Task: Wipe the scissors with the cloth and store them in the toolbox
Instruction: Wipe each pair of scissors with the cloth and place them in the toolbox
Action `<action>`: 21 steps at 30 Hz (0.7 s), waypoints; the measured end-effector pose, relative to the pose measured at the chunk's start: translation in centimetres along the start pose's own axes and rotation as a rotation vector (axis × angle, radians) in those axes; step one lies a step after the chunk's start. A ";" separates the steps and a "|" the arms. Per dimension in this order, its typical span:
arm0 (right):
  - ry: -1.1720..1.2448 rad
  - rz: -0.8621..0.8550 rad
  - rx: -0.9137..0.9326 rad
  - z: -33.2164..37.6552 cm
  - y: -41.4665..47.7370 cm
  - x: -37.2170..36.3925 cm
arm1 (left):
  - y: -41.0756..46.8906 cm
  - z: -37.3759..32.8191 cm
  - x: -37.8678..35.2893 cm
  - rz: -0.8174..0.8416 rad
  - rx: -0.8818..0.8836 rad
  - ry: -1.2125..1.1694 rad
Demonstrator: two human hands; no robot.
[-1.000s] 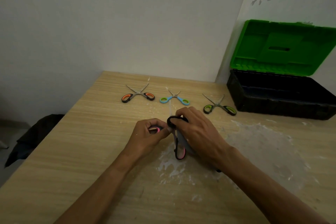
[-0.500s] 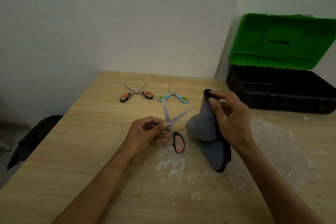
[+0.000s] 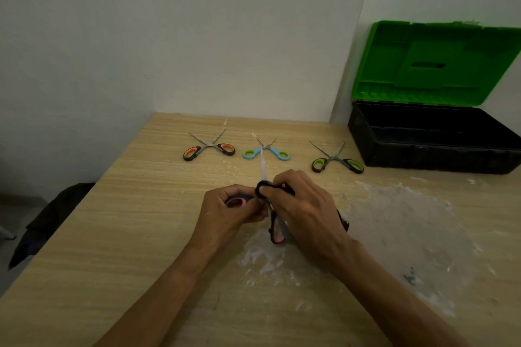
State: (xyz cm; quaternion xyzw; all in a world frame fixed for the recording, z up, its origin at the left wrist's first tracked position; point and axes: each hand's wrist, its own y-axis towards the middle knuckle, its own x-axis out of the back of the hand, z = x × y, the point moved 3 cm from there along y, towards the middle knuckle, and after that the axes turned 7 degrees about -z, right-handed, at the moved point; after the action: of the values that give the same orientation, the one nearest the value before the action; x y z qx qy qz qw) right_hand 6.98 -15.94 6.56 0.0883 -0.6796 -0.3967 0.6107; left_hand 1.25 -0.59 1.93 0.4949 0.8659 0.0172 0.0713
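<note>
The pink-and-black-handled scissors (image 3: 275, 229) sit between both hands just above the pale wooden bench (image 3: 112, 234), near its middle and well short of the open toolbox. The left hand (image 3: 225, 215) is curled around one pink-lined handle loop, pinching it between thumb and fingers. The right hand (image 3: 304, 211) is closed around the dark grey cloth (image 3: 266, 189), pressing it against the scissors near the pivot; the other handle loop pokes out below that hand, pointing back toward the person. One bare steel blade (image 3: 263, 169) juts out past the cloth, so the long axis runs almost straight away from the person, tip toward the far wall. A wiping stroke would likely run outward along that blade, and the right hand is the one already on it. The black plastic toolbox with its raised green lid (image 3: 434, 149) stands to the right of and beyond the scissors. Farther from the person than the held pair lie three more opened scissors: orange-handled (image 3: 209, 148), blue-handled (image 3: 266, 151) and green-handled (image 3: 337, 161), the last nearest the toolbox.
</note>
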 end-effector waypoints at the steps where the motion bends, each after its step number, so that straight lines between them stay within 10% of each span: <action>1: -0.021 0.001 -0.003 0.0 0.0 -0.1 | 0.0 -0.2 0.0 0.015 -0.011 0.018; 16: -0.009 -0.291 -0.348 -5.8 0.6 2.3 | -0.8 0.4 -0.8 0.162 0.088 0.093; 21: 0.022 -0.340 -0.161 -2.2 0.5 2.4 | -0.3 0.3 -0.2 0.075 0.098 0.045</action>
State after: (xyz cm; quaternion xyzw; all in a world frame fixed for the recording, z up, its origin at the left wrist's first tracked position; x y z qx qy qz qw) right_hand 8.55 -17.98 8.58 0.1572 -0.6141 -0.5463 0.5474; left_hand 1.19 -0.95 1.65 0.5295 0.8478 -0.0115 0.0267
